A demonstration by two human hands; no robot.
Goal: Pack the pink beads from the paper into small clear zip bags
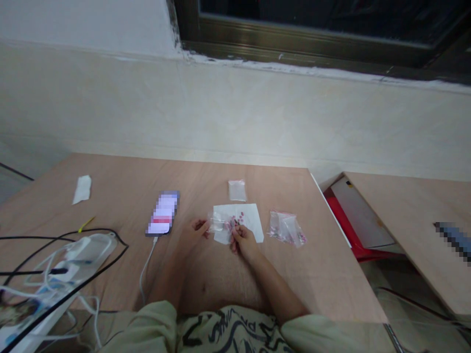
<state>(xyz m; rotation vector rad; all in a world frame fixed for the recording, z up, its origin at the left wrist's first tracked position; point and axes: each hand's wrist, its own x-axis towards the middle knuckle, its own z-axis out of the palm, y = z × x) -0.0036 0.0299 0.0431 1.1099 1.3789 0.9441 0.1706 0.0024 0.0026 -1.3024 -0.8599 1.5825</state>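
Well, a pale wooden bench spreads below a tiled wall and a dark window frame, with one white paper sheet as the centre of everything. Right of the sheet, beyond the bench edge, sit a second wooden board and a red plastic piece. Well left of it lie a tangle of black and white cables, a smartphone with a blurred screen and a white charging cable, then a white tissue and a yellow stick. Nearer the person than the sheet, a shirt bears dark lettering too distorted to read.

At the sheet's left edge, the left hand pinches a clear plastic bag in its fingers. The right hand rests on the sheet, its fingers bunched beside small pink beads; whether they grip one is too small to tell. Just behind the sheet lies a small clear bag; just right of it, a clear bag of pink beads.
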